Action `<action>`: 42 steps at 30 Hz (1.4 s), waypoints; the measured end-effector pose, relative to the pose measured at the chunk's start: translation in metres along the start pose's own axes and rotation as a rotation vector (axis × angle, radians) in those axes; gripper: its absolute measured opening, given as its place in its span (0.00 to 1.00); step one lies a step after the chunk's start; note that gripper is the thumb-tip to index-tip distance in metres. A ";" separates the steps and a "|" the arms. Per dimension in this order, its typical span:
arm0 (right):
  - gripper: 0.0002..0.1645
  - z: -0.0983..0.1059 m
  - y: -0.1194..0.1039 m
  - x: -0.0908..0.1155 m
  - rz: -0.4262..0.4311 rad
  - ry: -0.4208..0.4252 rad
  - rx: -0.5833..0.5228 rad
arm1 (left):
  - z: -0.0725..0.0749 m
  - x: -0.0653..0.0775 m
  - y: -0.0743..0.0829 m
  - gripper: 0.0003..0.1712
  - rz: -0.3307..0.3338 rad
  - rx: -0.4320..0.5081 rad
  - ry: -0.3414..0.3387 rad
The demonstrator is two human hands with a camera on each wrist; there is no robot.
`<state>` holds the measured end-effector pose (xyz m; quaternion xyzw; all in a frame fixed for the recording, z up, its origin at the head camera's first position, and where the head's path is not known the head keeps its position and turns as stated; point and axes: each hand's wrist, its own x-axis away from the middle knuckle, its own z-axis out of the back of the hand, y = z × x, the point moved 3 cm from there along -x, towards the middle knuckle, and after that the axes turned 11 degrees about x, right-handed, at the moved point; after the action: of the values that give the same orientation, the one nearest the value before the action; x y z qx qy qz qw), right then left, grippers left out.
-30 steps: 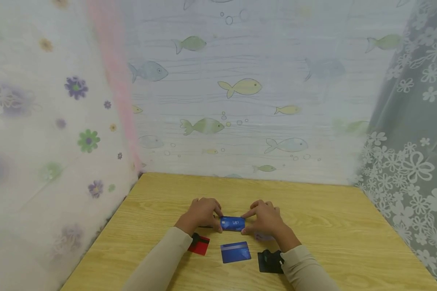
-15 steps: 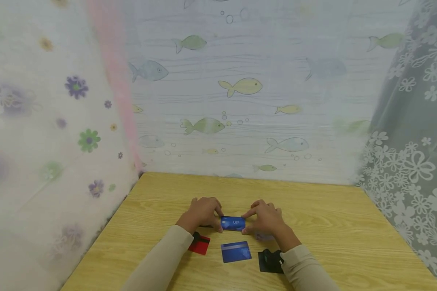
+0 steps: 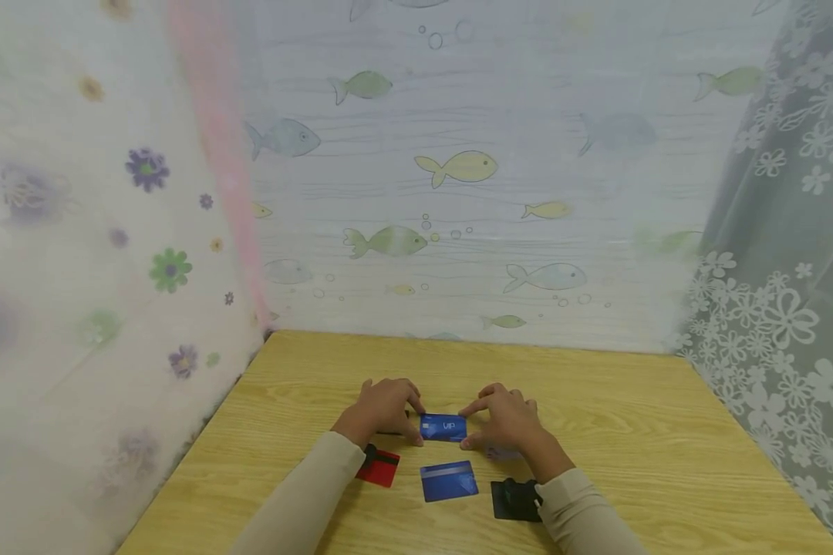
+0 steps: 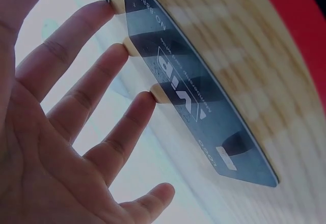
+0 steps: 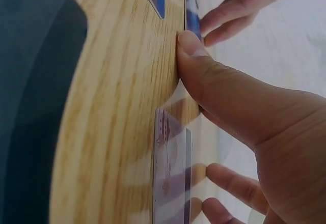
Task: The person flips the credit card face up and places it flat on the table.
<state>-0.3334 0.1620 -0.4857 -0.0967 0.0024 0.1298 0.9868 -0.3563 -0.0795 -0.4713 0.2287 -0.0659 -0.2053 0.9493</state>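
A blue VIP card (image 3: 444, 427) with a chip lies on the wooden table between the two hands. My left hand (image 3: 385, 405) holds its left end, thumb and index finger at the corners. At the right end, the thumb and index finger of my right hand (image 3: 508, 420) hold the corners the same way. In the left wrist view the other fingers extend loosely beside a dark membership card (image 4: 178, 76). Below the right palm lies a pale purple card (image 5: 170, 168), mostly hidden in the head view.
Nearer the person, a second blue card (image 3: 450, 481) lies stripe side up. A red card (image 3: 386, 468) is partly covered by the left wrist, a black card (image 3: 505, 505) by the right. Patterned curtains (image 3: 458, 231) stand behind the wooden table (image 3: 597, 385) and along both sides.
Both hands stay at the ends of the blue VIP card, with barely any movement. The other cards lie where they were; the head view shifts very slightly.
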 end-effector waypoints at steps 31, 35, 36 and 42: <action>0.24 0.022 0.068 0.024 0.139 0.009 -0.179 | -0.011 -0.009 0.034 0.35 -0.082 0.089 0.082; 0.23 0.026 0.083 0.031 0.115 -0.014 -0.277 | -0.013 -0.009 0.048 0.31 -0.081 0.147 0.101; 0.23 0.027 0.086 0.032 0.104 -0.018 -0.297 | -0.014 -0.009 0.052 0.30 -0.081 0.155 0.109; 0.23 0.030 0.099 0.039 0.081 -0.032 -0.350 | -0.027 -0.011 0.073 0.27 -0.070 0.134 0.126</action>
<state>-0.3218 0.2716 -0.4762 -0.2648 -0.0318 0.1693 0.9488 -0.3341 -0.0051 -0.4616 0.3062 -0.0116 -0.2189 0.9264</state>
